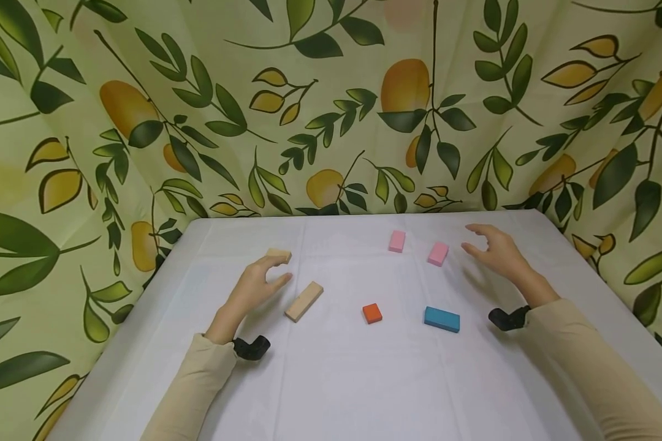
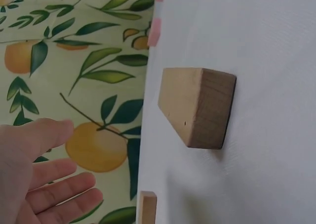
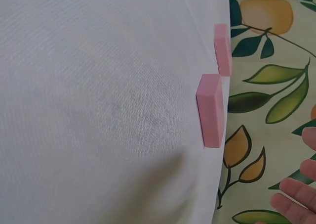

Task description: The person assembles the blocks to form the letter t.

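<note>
My left hand (image 1: pixel 254 286) hovers over the left part of the table, thumb and fingers spread apart with nothing between them. Just past its fingertips lies a plain wooden block (image 1: pixel 279 253), partly hidden by the hand. Right of the thumb is a longer plain wooden block (image 1: pixel 303 301), large in the left wrist view (image 2: pixel 190 108). My right hand (image 1: pixel 499 250) is held above the table at the right, fingers apart and holding nothing. Nearest to it is a pink block (image 1: pixel 438 253), with another pink block (image 1: pixel 397 241) farther left.
An orange-red square block (image 1: pixel 372 313) sits mid-table, and a blue rectangular block (image 1: pixel 442 319) lies to its right. A white cloth covers the table (image 1: pixel 353 380). Behind it hangs a curtain (image 1: pixel 342 141) printed with leaves and fruit.
</note>
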The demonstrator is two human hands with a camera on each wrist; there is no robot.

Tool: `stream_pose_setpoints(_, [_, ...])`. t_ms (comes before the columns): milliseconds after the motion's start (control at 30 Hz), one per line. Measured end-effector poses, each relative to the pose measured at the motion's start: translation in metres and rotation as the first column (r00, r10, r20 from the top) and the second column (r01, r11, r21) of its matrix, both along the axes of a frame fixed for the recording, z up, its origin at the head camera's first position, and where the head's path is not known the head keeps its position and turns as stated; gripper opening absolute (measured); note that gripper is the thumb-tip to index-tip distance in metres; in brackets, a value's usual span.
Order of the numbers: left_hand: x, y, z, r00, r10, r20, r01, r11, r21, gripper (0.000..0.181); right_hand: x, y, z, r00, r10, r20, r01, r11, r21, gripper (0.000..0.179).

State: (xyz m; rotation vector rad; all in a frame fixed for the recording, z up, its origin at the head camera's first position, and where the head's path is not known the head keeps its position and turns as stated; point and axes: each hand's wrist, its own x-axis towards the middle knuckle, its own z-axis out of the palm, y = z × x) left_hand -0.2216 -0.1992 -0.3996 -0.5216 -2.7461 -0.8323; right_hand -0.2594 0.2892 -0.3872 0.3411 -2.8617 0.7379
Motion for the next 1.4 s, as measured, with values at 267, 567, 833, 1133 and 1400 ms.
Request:
stream_pose_setpoints(267, [0.005,0.004,-0.004,0.999,-0.037,0.031,0.036,0.999,0.028,0.043,-0.002,-0.004,-0.002,0.999,0.015,0.041,-0.015,1.000,0.011,0.054])
stream_pose_setpoints(567, [0.011,0.009,-0.006,0.985,-0.083,0.153,0.073,0.995,0.069,0.041,-0.006,-0.006,-0.007,0.998,0.051,0.044,-0.051,0.999,-0.002,0.048])
stream_pose_setpoints(833, [0.014,0.015,-0.011,0.971,-0.114,0.211,0.092,0.990,0.109,0.039,-0.009,-0.007,-0.011,0.995,0.054,0.087,-0.050,0.998,-0.049,0.045])
stream_pose_setpoints(1133, [0.017,0.018,-0.017,0.964,-0.091,0.249,0.061,0.990,0.129,0.037,-0.013,-0.006,-0.014,0.991,0.042,0.129,-0.030,0.996,-0.090,0.044])
stream_pose_setpoints(1400, [0.019,0.020,-0.019,0.960,-0.056,0.274,0.025,0.993,0.117,0.040,-0.015,-0.007,-0.017,0.981,0.049,0.187,-0.028,0.993,-0.117,0.047])
